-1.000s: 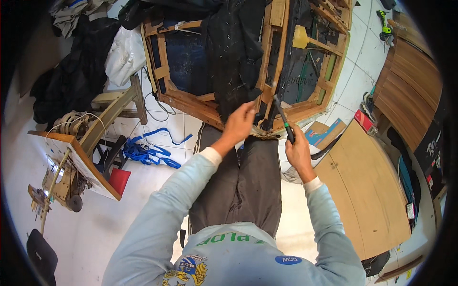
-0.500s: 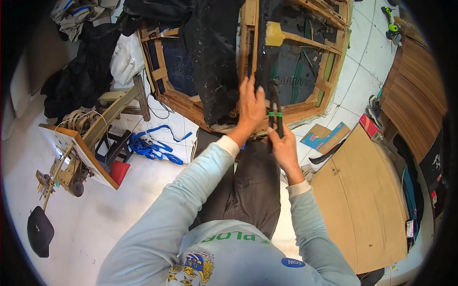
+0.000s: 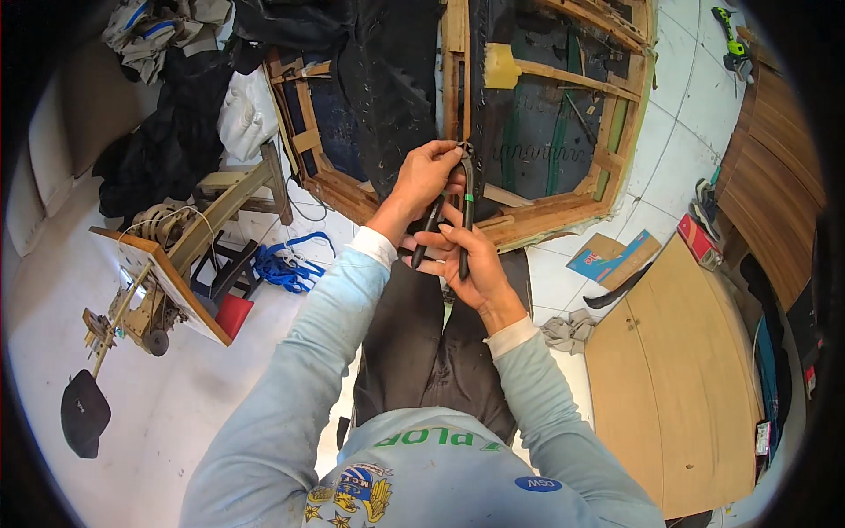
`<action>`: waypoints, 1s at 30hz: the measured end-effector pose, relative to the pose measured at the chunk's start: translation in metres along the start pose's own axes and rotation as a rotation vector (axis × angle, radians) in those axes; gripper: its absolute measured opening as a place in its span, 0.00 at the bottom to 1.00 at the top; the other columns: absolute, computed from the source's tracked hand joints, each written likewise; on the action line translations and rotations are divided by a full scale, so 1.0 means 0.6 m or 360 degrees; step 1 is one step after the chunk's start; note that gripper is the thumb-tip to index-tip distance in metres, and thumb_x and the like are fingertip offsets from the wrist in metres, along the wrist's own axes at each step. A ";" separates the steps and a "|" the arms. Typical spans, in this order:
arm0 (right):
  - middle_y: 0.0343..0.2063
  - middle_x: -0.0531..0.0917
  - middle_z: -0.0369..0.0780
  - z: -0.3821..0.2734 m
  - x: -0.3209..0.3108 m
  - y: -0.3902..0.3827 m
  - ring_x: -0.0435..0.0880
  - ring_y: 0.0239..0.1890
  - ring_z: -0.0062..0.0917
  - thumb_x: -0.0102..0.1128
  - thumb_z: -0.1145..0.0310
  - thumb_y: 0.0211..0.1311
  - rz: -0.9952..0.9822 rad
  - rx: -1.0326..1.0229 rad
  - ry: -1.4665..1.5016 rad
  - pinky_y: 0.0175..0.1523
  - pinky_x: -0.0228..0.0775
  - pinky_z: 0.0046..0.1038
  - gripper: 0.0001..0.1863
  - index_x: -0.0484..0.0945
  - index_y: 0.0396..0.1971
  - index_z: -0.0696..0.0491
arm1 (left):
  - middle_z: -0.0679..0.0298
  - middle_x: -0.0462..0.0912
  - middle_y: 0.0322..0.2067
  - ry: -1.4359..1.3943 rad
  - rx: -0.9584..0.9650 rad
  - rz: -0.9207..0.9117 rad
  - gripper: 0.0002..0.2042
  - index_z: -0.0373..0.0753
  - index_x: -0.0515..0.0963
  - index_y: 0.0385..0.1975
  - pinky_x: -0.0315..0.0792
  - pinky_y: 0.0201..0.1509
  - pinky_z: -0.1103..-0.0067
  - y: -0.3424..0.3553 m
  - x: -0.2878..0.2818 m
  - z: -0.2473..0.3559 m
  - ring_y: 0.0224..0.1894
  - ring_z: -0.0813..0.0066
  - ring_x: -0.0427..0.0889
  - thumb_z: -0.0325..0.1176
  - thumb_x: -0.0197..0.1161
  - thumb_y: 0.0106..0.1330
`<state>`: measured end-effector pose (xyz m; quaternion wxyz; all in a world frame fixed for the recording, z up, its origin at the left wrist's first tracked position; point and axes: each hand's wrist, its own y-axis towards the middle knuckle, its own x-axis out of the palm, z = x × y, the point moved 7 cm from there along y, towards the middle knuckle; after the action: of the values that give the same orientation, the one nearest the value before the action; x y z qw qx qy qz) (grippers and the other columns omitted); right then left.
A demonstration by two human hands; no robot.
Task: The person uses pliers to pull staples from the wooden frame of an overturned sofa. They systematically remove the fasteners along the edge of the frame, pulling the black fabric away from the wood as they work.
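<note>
Black-handled pliers (image 3: 468,201), bite unclear

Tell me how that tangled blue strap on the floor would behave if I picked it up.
The blue strap would probably hang floppy, since it lies in loose bends. It might come up as one snarl, because its loops cross. It looks light, being thin and flat.

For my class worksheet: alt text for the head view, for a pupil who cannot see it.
A person's right hand holds pliers with the handles spread, the left hand at their tip, beside a wooden frame draped with black fabric. Blue straps lie on the floor to the left.
</note>
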<state>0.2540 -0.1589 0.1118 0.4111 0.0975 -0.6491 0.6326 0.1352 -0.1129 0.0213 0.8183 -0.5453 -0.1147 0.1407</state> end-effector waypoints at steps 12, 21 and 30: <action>0.58 0.86 0.45 0.016 0.074 0.066 0.79 0.69 0.47 0.49 0.67 0.79 -0.0128 -0.0296 0.0656 0.81 0.59 0.60 0.32 0.60 0.81 0.44 | 0.63 0.87 0.39 0.0298 -0.0308 -0.0400 0.18 0.28 0.81 0.62 0.81 0.36 0.84 0.051 -0.023 0.054 0.33 0.80 0.84 0.31 0.68 0.77; 0.27 0.75 0.31 0.005 0.062 0.090 0.86 0.44 0.29 0.61 0.59 0.81 -0.0027 -0.0394 0.0705 0.54 0.82 0.39 0.11 0.78 0.54 0.47 | 0.61 0.89 0.40 0.0657 -0.0255 -0.0596 0.19 0.29 0.82 0.60 0.84 0.40 0.79 0.073 -0.014 0.077 0.35 0.77 0.87 0.33 0.70 0.76; 0.29 0.84 0.36 -0.136 -0.156 -0.068 0.80 0.31 0.23 0.68 0.66 0.72 0.0739 -0.0410 -0.2186 0.38 0.72 0.30 0.17 0.84 0.55 0.60 | 0.58 0.85 0.50 0.0165 -0.0031 -0.0290 0.32 0.31 0.71 0.69 0.84 0.50 0.75 0.013 0.014 -0.058 0.48 0.72 0.86 0.42 0.75 0.73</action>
<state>0.3739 -0.1296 0.0693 -0.2244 0.2826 -0.8334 0.4186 0.1542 -0.1373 0.0013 0.8273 -0.5470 -0.1226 0.0360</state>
